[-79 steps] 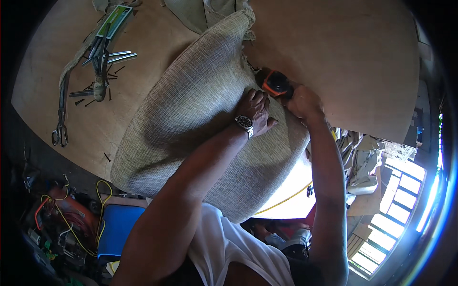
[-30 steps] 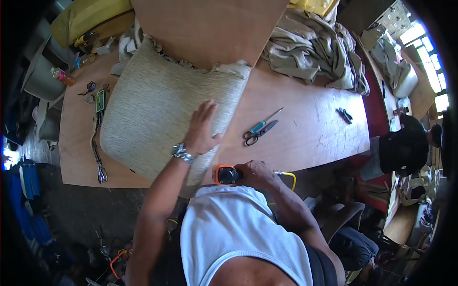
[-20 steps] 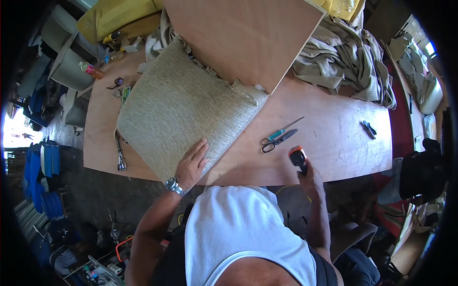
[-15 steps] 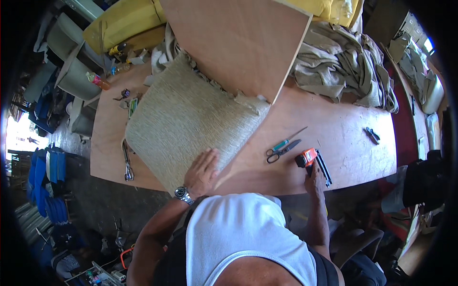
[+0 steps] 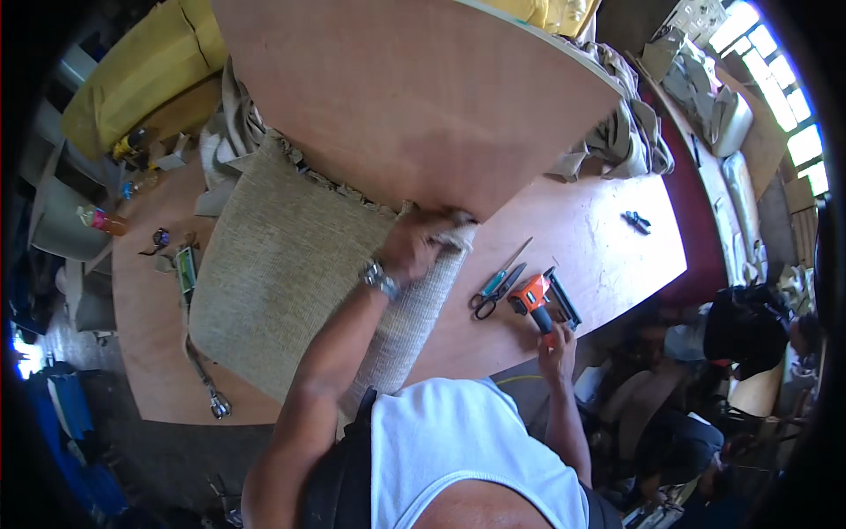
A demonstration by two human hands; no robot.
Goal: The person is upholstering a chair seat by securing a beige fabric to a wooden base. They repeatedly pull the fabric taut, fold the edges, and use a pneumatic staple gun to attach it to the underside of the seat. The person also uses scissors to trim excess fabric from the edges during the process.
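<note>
A beige woven cushion (image 5: 273,256) lies on the wooden table against a large plywood board (image 5: 397,97), and a ragged fabric edge runs along where they meet. My left hand (image 5: 412,249), with a metal watch on the wrist, is closed on the cushion's fabric cover at the corner beside the board. Its fingertips are blurred and partly hidden. To the right, my right hand (image 5: 557,354) grips the lower end of an orange and black staple gun (image 5: 531,295) at the table's near edge. Between the hands lie scissors (image 5: 493,298) and a teal-handled screwdriver (image 5: 495,280).
Pliers (image 5: 636,222) lie at the table's right. Crumpled grey fabric (image 5: 630,132) is heaped behind the board. On the left are another pair of scissors (image 5: 218,404), a drink bottle (image 5: 101,220) and a yellow drill (image 5: 129,144). Yellow foam (image 5: 141,70) stands at the back.
My left hand has gone from resting flat near the cushion's front edge to gripping the fabric at its far right corner. The staple gun stays in my right hand. The whole view has shifted.
</note>
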